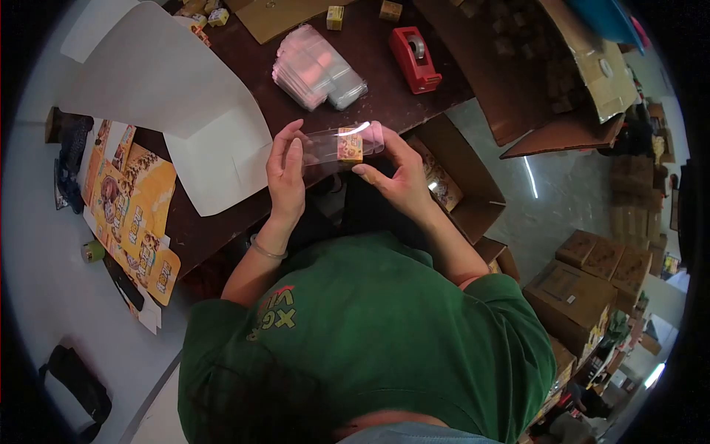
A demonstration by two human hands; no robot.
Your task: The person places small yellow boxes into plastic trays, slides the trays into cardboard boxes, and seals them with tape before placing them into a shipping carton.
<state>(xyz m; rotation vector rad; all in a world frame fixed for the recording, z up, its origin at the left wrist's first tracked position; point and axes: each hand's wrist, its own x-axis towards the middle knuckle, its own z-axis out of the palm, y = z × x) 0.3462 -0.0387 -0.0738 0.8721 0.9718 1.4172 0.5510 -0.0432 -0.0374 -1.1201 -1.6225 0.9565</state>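
Both of my hands are raised at the near edge of the counter (pixel 383 85), with the clear sleeve (pixel 322 148) between them. Its long axis runs close to the nine-to-three o'clock line, the three o'clock end tipped slightly up. The small box (pixel 350 145) shows within the outline of the sleeve, toward that raised end. Whether it sits fully inside or against the near wall, I cannot tell.

My right hand (pixel 405 181) is the nearer to the box, which lies at ten o'clock from it. I note the fingers wrapped over the sleeve's three o'clock end and the thumb just beside the box's lower edge; I judge this to be a firm grip on the sleeve. My left hand (pixel 285 174) is at the nine o'clock end, fingers raised and half curled, with the box farther off at two o'clock. Whether these fingers pinch the plastic, I cannot tell.

Around the box, I record a pile (pixel 314 66) of clear plastic packs at eleven o'clock, a red tape dispenser (pixel 407 65) at one and an open white carton (pixel 229 174) at nine.
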